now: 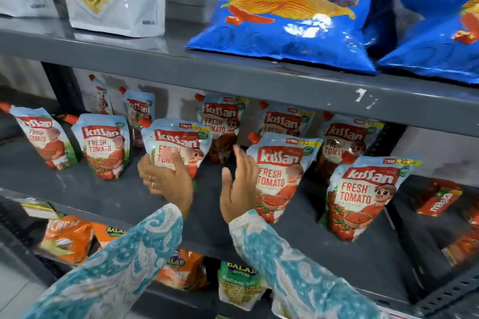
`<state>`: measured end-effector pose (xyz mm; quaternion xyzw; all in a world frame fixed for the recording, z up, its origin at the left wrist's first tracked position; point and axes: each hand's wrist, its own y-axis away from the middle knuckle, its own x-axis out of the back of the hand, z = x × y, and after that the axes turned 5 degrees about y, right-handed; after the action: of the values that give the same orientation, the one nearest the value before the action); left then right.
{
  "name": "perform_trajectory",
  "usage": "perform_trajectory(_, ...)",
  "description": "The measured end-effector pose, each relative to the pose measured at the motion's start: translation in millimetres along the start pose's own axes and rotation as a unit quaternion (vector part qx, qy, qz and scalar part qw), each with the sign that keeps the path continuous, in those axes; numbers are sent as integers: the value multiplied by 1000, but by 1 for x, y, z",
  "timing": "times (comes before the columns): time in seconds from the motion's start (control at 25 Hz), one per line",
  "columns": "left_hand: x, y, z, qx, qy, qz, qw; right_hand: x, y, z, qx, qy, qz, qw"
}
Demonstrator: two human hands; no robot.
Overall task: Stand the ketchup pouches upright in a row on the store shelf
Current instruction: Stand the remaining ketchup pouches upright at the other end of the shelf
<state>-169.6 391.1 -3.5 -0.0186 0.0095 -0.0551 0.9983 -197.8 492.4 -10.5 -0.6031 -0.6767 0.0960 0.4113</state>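
A ketchup pouch (181, 141) is leaning slightly in the front row, mid-way along the grey shelf (103, 197). The left hand (166, 179) is gripping its lower part, fingers curled round it. The right hand (239, 184) is hovering just beside the next pouch (281, 176), fingers straight, together, holding nothing. Other pouches (103, 145) are standing around; blue chip bags (285, 13) are lying on the shelf above.

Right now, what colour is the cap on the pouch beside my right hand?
Red cap; head view.

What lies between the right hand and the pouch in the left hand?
In the head view, only bare shelf lies between right hand and held pouch; a back pouch stands behind.
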Motion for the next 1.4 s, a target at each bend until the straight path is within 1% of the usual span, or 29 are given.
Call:
perform_trajectory(0.04,9,-23,-5,30,10,-23,999,-14,-5,-13,-43,-61,-55,996)
perform_trajectory(0.08,15,-44,-11,34,32,-64,997,-29,-15,-21,-112,-104,-100,983)
perform_trajectory(0.12,19,-64,-16,30,62,-117,991,-40,-27,-30,-194,-133,-124,964)
perform_trajectory(0.16,23,-82,-15,35,78,-170,982,-51,-40,-37,-265,-173,-122,941)
perform_trajectory(0.24,25,-113,-12,28,58,-241,968,-71,-59,-44,-362,-297,-68,881)
perform_trajectory(0.28,25,-121,-8,16,51,-262,964,-81,-65,-43,-389,-346,-29,853)
perform_trajectory(0.36,20,-127,-2,9,66,-288,955,-91,-73,-38,-412,-400,30,818)
perform_trajectory(0.44,14,-125,-1,24,77,-301,950,-95,-76,-34,-415,-412,64,808)
perform_trajectory(0.48,11,-119,-1,31,77,-302,950,-90,-79,-33,-419,-408,67,808)
perform_trajectory(0.6,2,-109,-4,48,51,-327,942,-78,-78,-32,-436,-411,105,793)
perform_trajectory(0.64,1,-108,-5,49,51,-337,939,-73,-78,-33,-436,-404,116,796)
perform_trajectory(0.76,-2,-107,-7,50,57,-333,940,-69,-74,-38,-434,-379,115,809)
perform_trajectory(0.88,5,-108,-5,44,70,-346,934,-67,-71,-48,-437,-365,120,813)
perform_trajectory(0.92,6,-108,-4,58,76,-354,930,-67,-69,-51,-439,-362,127,812)
perform_trajectory(0.96,8,-108,-4,71,84,-363,925,-68,-65,-51,-446,-342,139,815)
perform_trajectory(1.0,10,-107,-3,79,90,-368,922,-71,-58,-51,-454,-300,151,825)
perform_trajectory(1.04,14,-106,-2,80,94,-365,923,-76,-50,-54,-466,-227,158,840)
perform_trajectory(1.08,19,-108,-5,72,97,-346,931,-82,-37,-63,-479,-146,170,849)
perform_trajectory(1.12,24,-111,-9,56,105,-313,942,-89,-25,-74,-480,-89,178,854)
perform_trajectory(1.16,33,-118,-18,43,109,-267,957,-97,-12,-86,-459,-55,179,868)
perform_trajectory(1.2,46,-125,-25,34,119,-212,969,-107,2,-95,-408,-44,168,896)
perform_trajectory(1.24,62,-137,-31,22,132,-151,979,-117,14,-105,-342,-47,136,929)
perform_trajectory(1.28,75,-151,-36,4,129,-91,987,-127,22,-110,-288,-64,83,952)
perform_trajectory(1.32,86,-169,-43,-14,107,-44,993,-138,25,-117,-248,-85,7,965)
perform_trajectory(1.36,94,-189,-48,-24,74,-15,997,-151,20,-124,-232,-105,-71,964)
perform_trajectory(1.4,100,-209,-48,-19,36,-6,999,-167,11,-130,-233,-111,-124,958)
